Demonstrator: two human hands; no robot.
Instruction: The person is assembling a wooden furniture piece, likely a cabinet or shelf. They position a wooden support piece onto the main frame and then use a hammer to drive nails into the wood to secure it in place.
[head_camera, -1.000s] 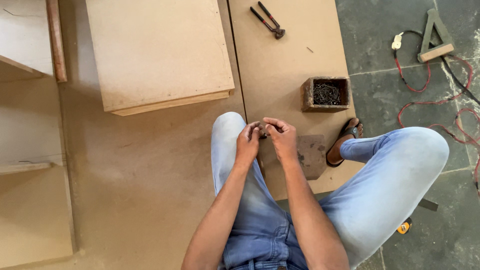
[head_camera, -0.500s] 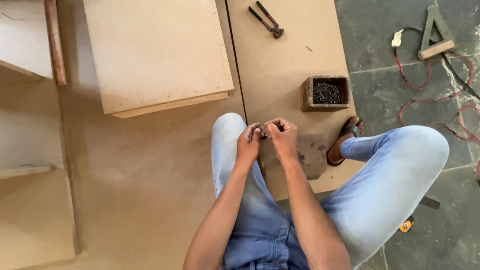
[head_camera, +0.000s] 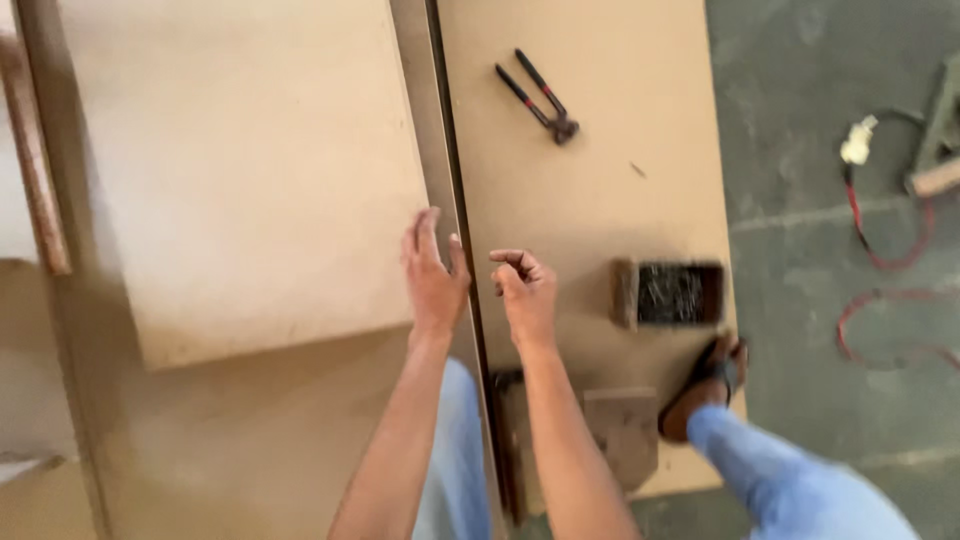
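- My left hand (head_camera: 432, 275) is stretched forward, its fingers straight and close together, lying along the right edge of the raised board (head_camera: 240, 170) beside the dark gap between the two big panels.
- My right hand (head_camera: 527, 290) sits just across that gap over the right panel (head_camera: 590, 210); its fingers are curled in, pressed together, and I cannot tell whether they pinch anything.
- The two hands are near each other, not touching.
- A small wooden box of nails (head_camera: 668, 293) rests on the right panel, just beside my right hand.
- Pincers (head_camera: 545, 100) lie farther up the same panel.
- My sandalled foot (head_camera: 705, 385) rests at the panel's right edge.
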